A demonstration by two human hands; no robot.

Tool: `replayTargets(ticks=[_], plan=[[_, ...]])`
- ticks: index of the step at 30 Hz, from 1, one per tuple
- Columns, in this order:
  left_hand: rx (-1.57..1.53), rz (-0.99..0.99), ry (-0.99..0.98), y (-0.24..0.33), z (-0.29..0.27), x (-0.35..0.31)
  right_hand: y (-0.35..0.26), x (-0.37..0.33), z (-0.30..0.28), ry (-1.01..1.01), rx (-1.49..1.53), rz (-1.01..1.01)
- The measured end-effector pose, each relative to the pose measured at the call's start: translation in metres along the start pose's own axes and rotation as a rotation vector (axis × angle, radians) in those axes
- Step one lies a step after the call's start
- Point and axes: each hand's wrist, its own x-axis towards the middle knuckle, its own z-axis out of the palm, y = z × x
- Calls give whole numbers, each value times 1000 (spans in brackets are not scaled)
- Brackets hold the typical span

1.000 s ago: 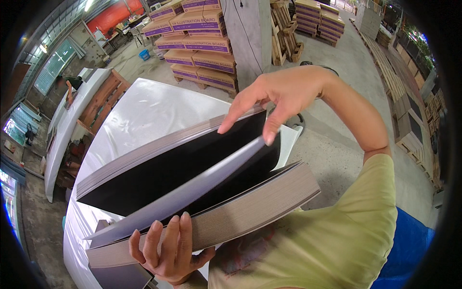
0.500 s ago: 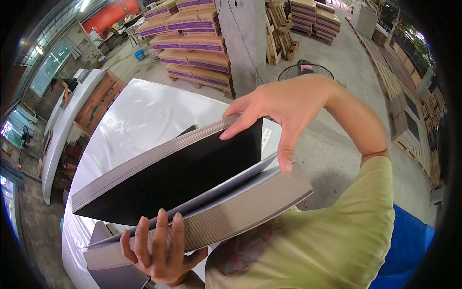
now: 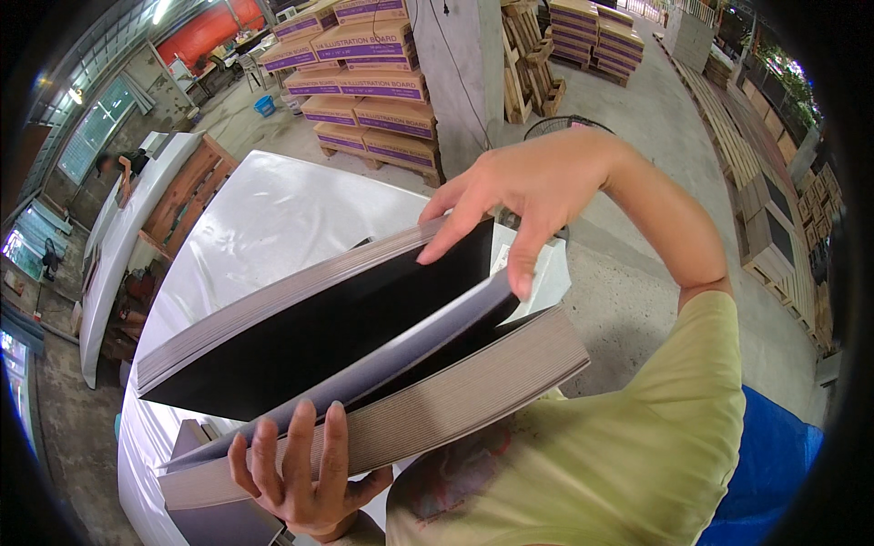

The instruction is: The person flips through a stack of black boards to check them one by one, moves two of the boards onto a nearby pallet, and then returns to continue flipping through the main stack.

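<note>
A thick stack of grey-edged boards with black faces rests against my chest, above a white table. My left hand grips the stack's near edge from below, fingers spread over the grey edges. My right hand reaches over the far corner. Its fingers lift the upper part of the stack, and one finger presses on a thinner middle layer, so the stack fans open into three parts and shows a black face.
Pallets of flat cardboard boxes stand on the concrete floor behind the table, next to a grey pillar. More pallets are farther back. A long white bench and a wooden frame lie to the left.
The stack has tilted and fanned wider. My right hand has shifted along the far corner, separating a middle layer of boards. My left hand keeps its hold underneath.
</note>
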Motion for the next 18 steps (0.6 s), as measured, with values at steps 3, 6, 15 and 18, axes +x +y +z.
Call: replayTargets(ticks=[3, 6, 15, 18], plan=[[9, 29, -14, 0, -4, -3, 0, -3, -2, 9, 134, 18], [34, 52, -8, -2, 1, -4, 0, 3, 7, 128, 198, -36], [-8, -20, -61, 0, -1, -2, 0, -4, 14, 133, 8, 10], [16, 7, -93, -1, -4, 0, -7, -6, 16, 142, -80, 51]])
